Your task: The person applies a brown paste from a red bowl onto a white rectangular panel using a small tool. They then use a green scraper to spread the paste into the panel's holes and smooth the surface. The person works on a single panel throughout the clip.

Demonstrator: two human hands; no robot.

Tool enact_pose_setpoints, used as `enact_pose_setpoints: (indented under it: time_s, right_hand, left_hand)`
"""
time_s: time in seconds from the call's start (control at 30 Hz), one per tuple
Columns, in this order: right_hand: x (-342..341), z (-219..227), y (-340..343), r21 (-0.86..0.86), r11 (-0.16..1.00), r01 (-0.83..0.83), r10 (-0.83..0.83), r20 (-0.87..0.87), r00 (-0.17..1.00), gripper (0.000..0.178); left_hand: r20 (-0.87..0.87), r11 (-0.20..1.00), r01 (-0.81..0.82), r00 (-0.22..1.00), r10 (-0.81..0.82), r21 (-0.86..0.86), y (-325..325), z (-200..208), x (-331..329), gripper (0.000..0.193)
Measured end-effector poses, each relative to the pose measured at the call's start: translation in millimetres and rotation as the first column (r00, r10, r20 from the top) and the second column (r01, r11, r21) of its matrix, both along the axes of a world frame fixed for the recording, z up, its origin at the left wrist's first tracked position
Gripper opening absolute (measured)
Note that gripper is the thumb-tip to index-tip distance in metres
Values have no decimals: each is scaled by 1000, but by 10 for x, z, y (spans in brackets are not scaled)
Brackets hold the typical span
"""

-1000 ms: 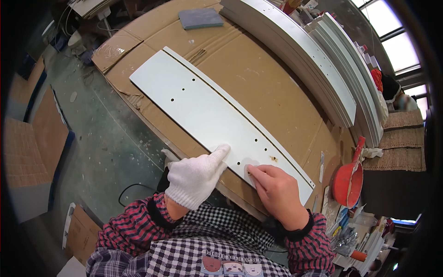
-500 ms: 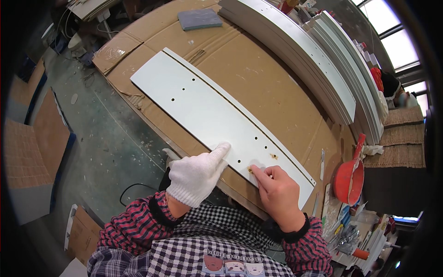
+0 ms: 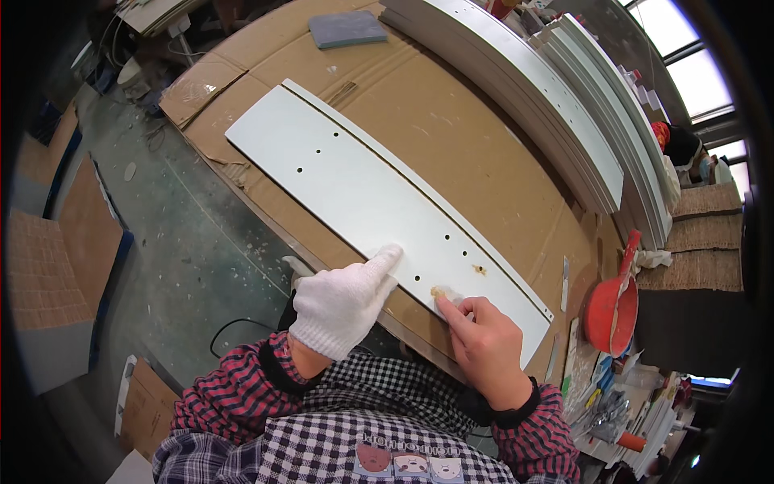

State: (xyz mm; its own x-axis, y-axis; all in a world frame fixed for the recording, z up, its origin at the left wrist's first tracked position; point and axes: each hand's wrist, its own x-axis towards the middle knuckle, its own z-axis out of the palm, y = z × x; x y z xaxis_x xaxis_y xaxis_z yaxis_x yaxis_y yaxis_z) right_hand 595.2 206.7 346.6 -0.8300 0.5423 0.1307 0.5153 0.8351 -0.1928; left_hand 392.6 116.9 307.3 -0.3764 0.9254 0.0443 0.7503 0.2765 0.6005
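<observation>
A long white panel [image 3: 363, 206] with small dark holes and a groove along its far side lies slantwise before me. My left hand [image 3: 343, 302], in a white knit glove, grips the panel's near edge, its index finger stretched out on top. My bare right hand [image 3: 485, 343] is closed near the panel's right end, with the thumb pressed to the surface. Beside that thumb is a yellowish patch [image 3: 438, 291]. Another yellowish patch [image 3: 480, 270] surrounds a hole farther away. Whatever the right fingers may hold is hidden.
Cardboard [image 3: 451, 153] covers the table under the panel. Stacked white panels [image 3: 516, 73] stand along the far right, and a grey flat block [image 3: 347, 30] lies at the back. To the right are a red pan-like container [image 3: 610, 319], a thin blade-like strip [image 3: 564, 282] and cluttered tools.
My right thumb has slid slightly toward me, showing more of the yellowish patch, and the right fingers have curled in more. The gloved left hand has kept its place.
</observation>
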Motion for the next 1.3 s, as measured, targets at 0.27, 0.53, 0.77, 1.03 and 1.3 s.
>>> enact_pose_setpoints:
  time_s: [0.27, 0.53, 0.77, 1.03, 1.3]
  right_hand:
    - [-58, 42, 37, 47, 999, -3, 4, -29, 1000, 36]
    - [-94, 47, 44, 85, 994, -62, 58, 43, 997, 38]
    - [-89, 95, 74, 14, 1000, -17, 17, -17, 1000, 37]
    - [176, 137, 62, -61, 987, 148, -148, 13, 989, 35]
    - [216, 12, -52, -83, 992, 93, -94, -3, 996, 41]
  left_hand:
    - [44, 999, -4, 999, 5, -41, 10, 24, 2, 34]
    - [36, 999, -15, 999, 17, -45, 18, 54, 3, 34]
    - [7, 999, -26, 1000, 26, -38, 7, 62, 5, 35]
    - [40, 997, 9, 999, -6, -72, 20, 60, -1, 35]
    - [14, 1000, 15, 1000, -15, -26, 14, 19, 6, 34]
